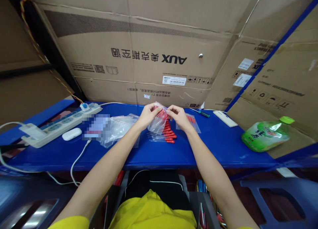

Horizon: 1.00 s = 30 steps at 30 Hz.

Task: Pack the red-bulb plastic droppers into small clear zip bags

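Note:
Between my two hands is a small clear zip bag [157,125] with red-topped droppers inside. My left hand [148,115] pinches its upper left edge. The fingers of my right hand [179,116] close on its upper right edge. Below the bag, a row of loose droppers [171,136] with red bulbs and thin clear stems lies on the blue table [159,159]. Beside my right wrist rests another clear bag [196,125] with red-bulbed droppers in it. A pile of clear plastic bags [116,129] lies left of my left hand.
At left are a power strip [67,123], a white earbud case [72,134] and a blurred-out phone [96,127]. A screwdriver [202,113], a white flat device [225,118] and a green bottle [267,135] are at right. Cardboard walls [139,40] stand behind.

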Each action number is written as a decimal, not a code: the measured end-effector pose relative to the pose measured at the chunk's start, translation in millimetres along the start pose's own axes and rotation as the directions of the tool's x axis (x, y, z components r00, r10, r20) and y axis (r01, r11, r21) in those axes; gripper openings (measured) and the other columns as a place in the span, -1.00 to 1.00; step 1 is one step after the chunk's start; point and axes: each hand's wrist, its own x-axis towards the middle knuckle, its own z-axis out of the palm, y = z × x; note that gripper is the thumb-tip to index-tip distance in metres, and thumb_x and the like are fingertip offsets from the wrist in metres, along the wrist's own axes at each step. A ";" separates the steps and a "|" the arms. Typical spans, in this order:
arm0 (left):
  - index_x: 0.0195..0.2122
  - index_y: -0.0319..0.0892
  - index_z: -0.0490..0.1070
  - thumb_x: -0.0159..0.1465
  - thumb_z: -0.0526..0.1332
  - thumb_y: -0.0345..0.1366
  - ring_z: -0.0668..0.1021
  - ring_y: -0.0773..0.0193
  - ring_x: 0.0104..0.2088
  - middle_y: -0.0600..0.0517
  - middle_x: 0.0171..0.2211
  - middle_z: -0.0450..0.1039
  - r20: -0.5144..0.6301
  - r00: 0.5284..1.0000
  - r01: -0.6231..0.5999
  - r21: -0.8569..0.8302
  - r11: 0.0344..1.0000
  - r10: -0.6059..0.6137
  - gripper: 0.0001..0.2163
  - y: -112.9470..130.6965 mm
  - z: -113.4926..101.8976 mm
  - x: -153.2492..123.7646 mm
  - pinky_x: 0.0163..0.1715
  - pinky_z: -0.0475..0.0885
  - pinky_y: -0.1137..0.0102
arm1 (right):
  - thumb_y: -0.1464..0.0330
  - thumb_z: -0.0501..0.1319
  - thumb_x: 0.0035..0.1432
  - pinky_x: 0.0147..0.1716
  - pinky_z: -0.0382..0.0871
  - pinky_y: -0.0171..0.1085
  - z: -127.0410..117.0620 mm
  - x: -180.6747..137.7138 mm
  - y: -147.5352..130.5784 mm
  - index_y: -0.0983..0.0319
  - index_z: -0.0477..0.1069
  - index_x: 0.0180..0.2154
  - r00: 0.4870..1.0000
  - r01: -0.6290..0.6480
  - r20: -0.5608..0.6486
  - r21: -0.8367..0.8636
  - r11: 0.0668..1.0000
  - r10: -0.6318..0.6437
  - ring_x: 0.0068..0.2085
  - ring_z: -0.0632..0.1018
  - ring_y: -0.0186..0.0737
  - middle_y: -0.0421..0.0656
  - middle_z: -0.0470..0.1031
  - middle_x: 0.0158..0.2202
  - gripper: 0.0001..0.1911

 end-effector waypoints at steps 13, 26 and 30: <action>-0.24 -0.21 0.63 0.20 0.44 -0.04 0.49 0.31 -0.43 -0.01 -0.36 0.59 0.092 0.990 0.096 0.064 0.993 -0.102 -0.68 -2.0 -7.5 -0.9 -0.45 0.30 0.44 | -0.08 0.43 0.07 -0.42 0.26 -0.29 -1.3 -0.5 -1.4 0.20 0.44 -0.39 0.999 -0.002 0.039 0.003 1.000 0.002 -0.46 0.35 -0.33 -0.27 0.40 -0.49 -0.51; -0.34 -0.25 0.61 0.16 0.46 -0.08 0.54 0.26 -0.41 -0.03 -0.38 0.61 0.149 0.982 0.107 0.057 0.993 -0.114 -0.71 1.7 -4.9 -3.2 -0.33 0.40 0.39 | -0.06 0.43 0.05 -0.42 0.24 -0.29 -0.7 -0.3 1.1 0.21 0.46 -0.40 0.992 -0.074 0.104 0.024 0.997 0.071 -0.46 0.33 -0.33 -0.27 0.39 -0.51 -0.53; -0.37 -0.24 0.59 0.14 0.47 -0.07 0.53 0.27 -0.42 -0.02 -0.40 0.60 0.161 0.981 0.100 0.077 0.992 -0.111 -0.70 2.6 -4.9 -3.9 -0.35 0.38 0.40 | -0.06 0.41 0.11 -0.42 0.20 -0.30 -3.4 -1.2 1.3 0.22 0.45 -0.39 0.983 -0.071 0.173 0.010 0.997 0.068 -0.45 0.32 -0.33 -0.27 0.37 -0.49 -0.52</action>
